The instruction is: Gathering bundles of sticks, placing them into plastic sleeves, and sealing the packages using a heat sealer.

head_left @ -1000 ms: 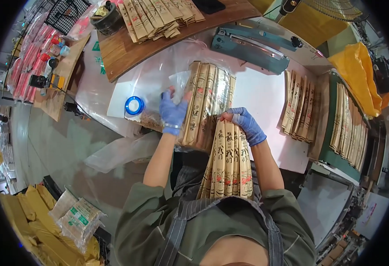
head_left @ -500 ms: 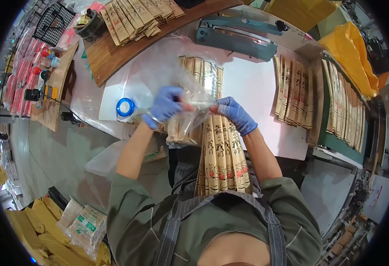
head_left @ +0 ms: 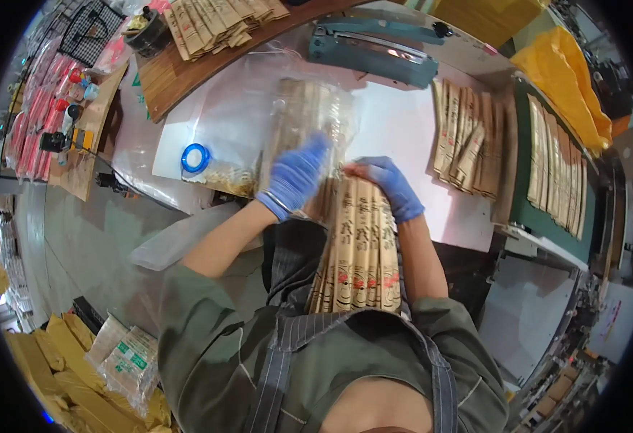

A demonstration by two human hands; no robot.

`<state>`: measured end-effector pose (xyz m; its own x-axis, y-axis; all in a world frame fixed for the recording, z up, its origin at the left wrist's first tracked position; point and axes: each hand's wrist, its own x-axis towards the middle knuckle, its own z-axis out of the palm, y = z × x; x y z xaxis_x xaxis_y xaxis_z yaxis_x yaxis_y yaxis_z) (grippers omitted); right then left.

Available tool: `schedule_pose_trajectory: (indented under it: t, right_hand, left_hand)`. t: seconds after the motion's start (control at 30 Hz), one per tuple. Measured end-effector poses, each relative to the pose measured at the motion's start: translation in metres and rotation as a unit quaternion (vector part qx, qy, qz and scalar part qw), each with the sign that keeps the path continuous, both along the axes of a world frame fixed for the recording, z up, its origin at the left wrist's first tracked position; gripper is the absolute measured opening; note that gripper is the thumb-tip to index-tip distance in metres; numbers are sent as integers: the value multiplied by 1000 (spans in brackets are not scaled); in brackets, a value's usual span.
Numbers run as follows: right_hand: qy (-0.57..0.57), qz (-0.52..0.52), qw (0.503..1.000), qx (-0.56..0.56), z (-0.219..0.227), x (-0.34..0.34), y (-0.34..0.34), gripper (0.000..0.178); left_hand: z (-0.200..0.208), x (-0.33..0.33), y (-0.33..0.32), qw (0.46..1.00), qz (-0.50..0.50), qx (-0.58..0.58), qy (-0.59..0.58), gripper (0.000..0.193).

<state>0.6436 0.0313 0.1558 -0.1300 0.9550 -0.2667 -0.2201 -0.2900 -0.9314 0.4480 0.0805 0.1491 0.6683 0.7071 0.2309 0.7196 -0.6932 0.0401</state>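
My right hand (head_left: 392,184), in a thin blue glove, closes its fingers at the top end of a bundle of long, narrow brown paper packets (head_left: 363,242). The bundle stands against my striped apron at the table's edge. My left hand (head_left: 298,177), gloved alike, lies over a clear plastic bag (head_left: 338,108) on the table; its fingers are smeared by motion. More brown packets (head_left: 305,97) show through that bag, partly hidden by the hand.
A green bag sealer (head_left: 374,56) stands at the back. Loose packets lie at right (head_left: 464,133), beside a green tray (head_left: 558,173) of packets. A blue tape roll (head_left: 196,157) lies at left, and a wooden board (head_left: 186,79) holds more packets behind it.
My hands have moved apart from the crumpled film they held between them. The plastic bag now lies lower and flatter over the packets. My right hand has come onto the bundle's top.
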Motion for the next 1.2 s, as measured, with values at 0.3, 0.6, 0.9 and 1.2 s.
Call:
schedule_pose_trajectory:
  t: [0.3, 0.6, 0.9, 1.2]
  right_hand:
    - [173, -95, 980, -25, -19, 13, -92, 73]
    - [-99, -62, 991, 65, 63, 12, -190, 52]
    - [-566, -53, 685, 456, 196, 101, -56, 6]
    - [-734, -278, 442, 435, 179, 54, -25, 18]
  left_hand:
    - [-55, 30, -79, 941, -212, -33, -260, 61]
    - [63, 4, -86, 914, -360, -146, -115, 52]
    - [196, 65, 70, 849, -275, -239, -384, 19]
    - [171, 91, 59, 894, -328, -158, -261, 13]
